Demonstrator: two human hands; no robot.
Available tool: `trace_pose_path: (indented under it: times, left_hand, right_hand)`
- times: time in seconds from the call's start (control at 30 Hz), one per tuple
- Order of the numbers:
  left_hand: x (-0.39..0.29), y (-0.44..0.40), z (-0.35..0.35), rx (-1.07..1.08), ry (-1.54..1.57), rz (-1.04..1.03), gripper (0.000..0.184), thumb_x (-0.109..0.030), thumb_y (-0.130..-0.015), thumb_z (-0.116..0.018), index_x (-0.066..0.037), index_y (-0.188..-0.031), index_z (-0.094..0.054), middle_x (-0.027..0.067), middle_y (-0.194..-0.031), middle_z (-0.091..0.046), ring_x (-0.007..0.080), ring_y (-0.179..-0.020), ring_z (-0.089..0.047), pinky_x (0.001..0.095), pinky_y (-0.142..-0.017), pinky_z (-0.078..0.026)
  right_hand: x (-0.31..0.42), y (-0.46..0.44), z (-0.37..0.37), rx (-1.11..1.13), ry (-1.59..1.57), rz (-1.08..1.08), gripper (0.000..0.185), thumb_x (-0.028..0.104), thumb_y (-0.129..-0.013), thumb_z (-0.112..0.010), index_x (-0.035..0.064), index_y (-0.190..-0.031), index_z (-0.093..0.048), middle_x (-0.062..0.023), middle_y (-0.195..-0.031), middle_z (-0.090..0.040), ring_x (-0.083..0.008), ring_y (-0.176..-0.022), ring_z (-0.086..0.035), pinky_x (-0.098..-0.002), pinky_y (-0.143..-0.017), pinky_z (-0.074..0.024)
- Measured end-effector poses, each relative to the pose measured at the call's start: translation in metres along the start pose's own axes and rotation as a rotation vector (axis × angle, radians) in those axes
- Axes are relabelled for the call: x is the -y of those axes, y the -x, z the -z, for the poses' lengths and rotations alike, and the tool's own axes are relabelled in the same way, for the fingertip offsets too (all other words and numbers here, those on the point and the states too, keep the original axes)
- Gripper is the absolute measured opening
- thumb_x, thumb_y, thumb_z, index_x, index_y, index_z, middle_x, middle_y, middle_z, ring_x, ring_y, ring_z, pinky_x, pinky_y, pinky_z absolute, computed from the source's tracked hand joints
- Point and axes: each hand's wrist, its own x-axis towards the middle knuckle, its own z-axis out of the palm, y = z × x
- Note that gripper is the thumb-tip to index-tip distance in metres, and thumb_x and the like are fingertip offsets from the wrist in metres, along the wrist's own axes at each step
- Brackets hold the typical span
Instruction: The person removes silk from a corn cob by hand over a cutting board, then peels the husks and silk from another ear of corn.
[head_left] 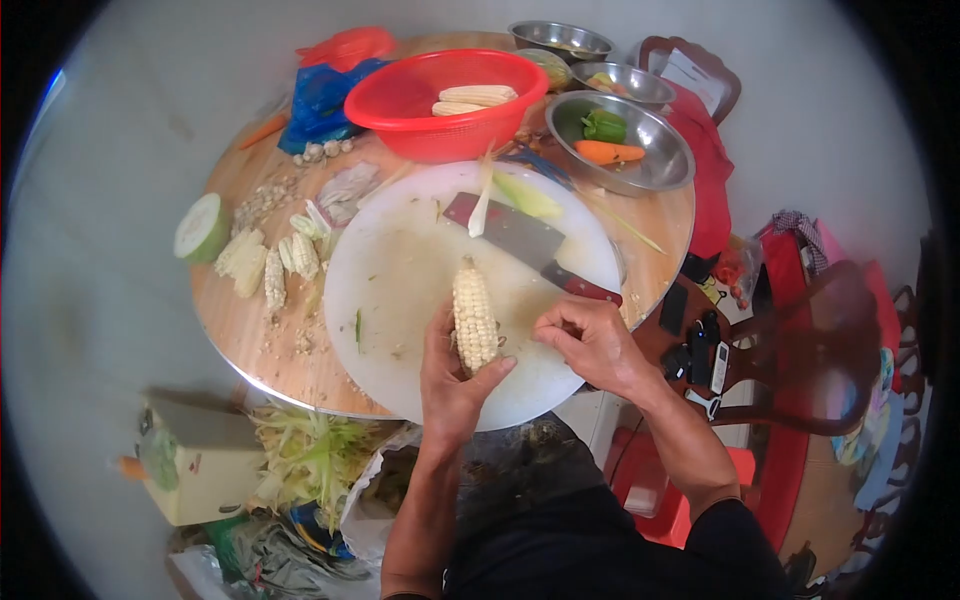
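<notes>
A peeled corn cob [474, 318] with pale kernels stands roughly upright in my left hand [455, 375], whose fingers and thumb wrap its lower part. Just right of the cob is my right hand [590, 340], its thumb and index finger pinched together; anything between them is too small to make out. Both hands are above a round white cutting board [385, 270]. On the board behind them lies a cleaver [510, 232] with a dark red handle, with a pale husk piece [482, 205] across its blade and a green husk leaf [527, 195] beside it.
A red basket [440, 128] holding corn cobs is behind the board. Right of it, a steel bowl [670, 150] holds a carrot and green pepper. Corn pieces [243, 262], garlic [322, 151] and a cut gourd [203, 228] lie left. Husks [310, 445] are piled below the table.
</notes>
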Motion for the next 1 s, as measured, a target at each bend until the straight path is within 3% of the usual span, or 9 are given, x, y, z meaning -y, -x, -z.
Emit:
trace_pose_path:
  times: [0.03, 0.1, 0.27, 0.4, 0.53, 0.6, 0.8, 0.93, 1.0]
  left_hand:
    - [0.0, 0.001, -0.001, -0.013, -0.01, 0.038, 0.091, 0.011, -0.081, -0.074, -0.001, -0.157, -0.025, 0.0141, -0.147, -0.046, 0.0225, -0.133, -0.05, 0.0363, -0.109, -0.046]
    - [0.0, 0.0, -0.005, -0.009, -0.035, -0.016, 0.091, 0.01, -0.081, -0.074, -0.001, -0.157, -0.026, 0.0141, -0.147, -0.046, 0.0225, -0.132, -0.051, 0.0368, -0.109, -0.046]
    - [0.008, 0.0, 0.004, 0.061, -0.213, -0.135, 0.092, 0.008, -0.081, -0.076, -0.001, -0.157, -0.026, 0.0145, -0.146, -0.046, 0.0226, -0.131, -0.051, 0.0379, -0.109, -0.046]
    - [0.004, 0.001, 0.005, 0.055, 0.03, -0.071, 0.094, 0.005, -0.083, -0.077, -0.001, -0.159, -0.023, 0.0147, -0.147, -0.046, 0.0226, -0.131, -0.051, 0.0377, -0.109, -0.046]
    - [0.004, 0.001, 0.003, 0.06, 0.016, -0.026, 0.093, 0.008, -0.083, -0.074, -0.001, -0.16, -0.022, 0.015, -0.15, -0.044, 0.0232, -0.132, -0.051, 0.0375, -0.11, -0.045]
    - [0.002, 0.001, -0.002, 0.065, 0.002, -0.028, 0.093, 0.01, -0.084, -0.073, -0.001, -0.16, -0.021, 0.015, -0.15, -0.043, 0.0231, -0.133, -0.05, 0.0374, -0.109, -0.046]
    - [0.002, -0.001, -0.003, 0.058, -0.044, -0.076, 0.093, 0.013, -0.083, -0.071, -0.001, -0.16, -0.021, 0.0147, -0.148, -0.044, 0.0231, -0.133, -0.051, 0.0375, -0.108, -0.046]
    - [-0.003, 0.001, 0.0, 0.001, 0.067, 0.0, 0.091, 0.012, -0.081, -0.071, 0.0, -0.158, -0.025, 0.0146, -0.144, -0.048, 0.0236, -0.13, -0.053, 0.038, -0.108, -0.046]
    - [-0.006, 0.0, 0.003, -0.003, 0.147, 0.006, 0.088, 0.008, -0.081, -0.072, -0.001, -0.157, -0.027, 0.0145, -0.143, -0.05, 0.0236, -0.128, -0.055, 0.0379, -0.106, -0.047]
  right_hand:
    - [0.006, 0.0, -0.001, -0.007, -0.001, -0.005, 0.008, 0.003, -0.087, -0.074, -0.0001, -0.087, -0.067, -0.0104, -0.08, -0.065, -0.0183, -0.067, -0.062, -0.0304, -0.061, -0.0483]
    - [0.028, -0.005, -0.007, 0.024, 0.157, -0.012, 0.016, 0.018, -0.091, -0.071, 0.0034, -0.09, -0.065, -0.0158, -0.082, -0.065, -0.0313, -0.075, -0.066, -0.0387, -0.064, -0.0509]
    - [0.031, -0.017, -0.022, 0.04, 0.47, 0.264, 0.019, 0.023, -0.092, -0.069, 0.0056, -0.092, -0.062, -0.0129, -0.084, -0.066, -0.031, -0.077, -0.067, -0.0404, -0.061, -0.0522]
    - [0.024, -0.011, -0.016, 0.177, 0.417, 0.509, 0.019, 0.023, -0.091, -0.071, 0.0066, -0.092, -0.063, -0.0099, -0.085, -0.066, -0.0308, -0.079, -0.067, -0.0422, -0.059, -0.0519]
    - [0.022, -0.005, -0.004, 0.199, 0.231, 0.441, 0.019, 0.022, -0.088, -0.073, 0.0071, -0.095, -0.064, -0.0089, -0.086, -0.066, -0.0306, -0.079, -0.067, -0.0419, -0.06, -0.0526]
    - [0.035, -0.011, -0.001, 0.12, 0.239, 0.225, 0.019, 0.02, -0.085, -0.075, 0.0069, -0.094, -0.065, -0.0089, -0.088, -0.066, -0.0311, -0.079, -0.067, -0.0419, -0.062, -0.0528]
    - [0.027, -0.021, -0.022, 0.137, 0.256, 0.493, 0.012, 0.017, -0.086, -0.073, 0.0069, -0.09, -0.068, -0.0105, -0.09, -0.065, -0.031, -0.079, -0.066, -0.0423, -0.068, -0.0526]
    - [0.012, -0.017, -0.007, 0.2, 0.134, 0.449, 0.01, 0.014, -0.088, -0.072, 0.005, -0.089, -0.068, -0.0102, -0.09, -0.065, -0.0303, -0.076, -0.065, -0.0399, -0.068, -0.0521]
    - [0.002, -0.013, 0.011, 0.189, 0.125, 0.28, 0.011, 0.012, -0.089, -0.072, 0.0021, -0.09, -0.067, -0.0094, -0.089, -0.065, -0.026, -0.073, -0.064, -0.036, -0.067, -0.0509]
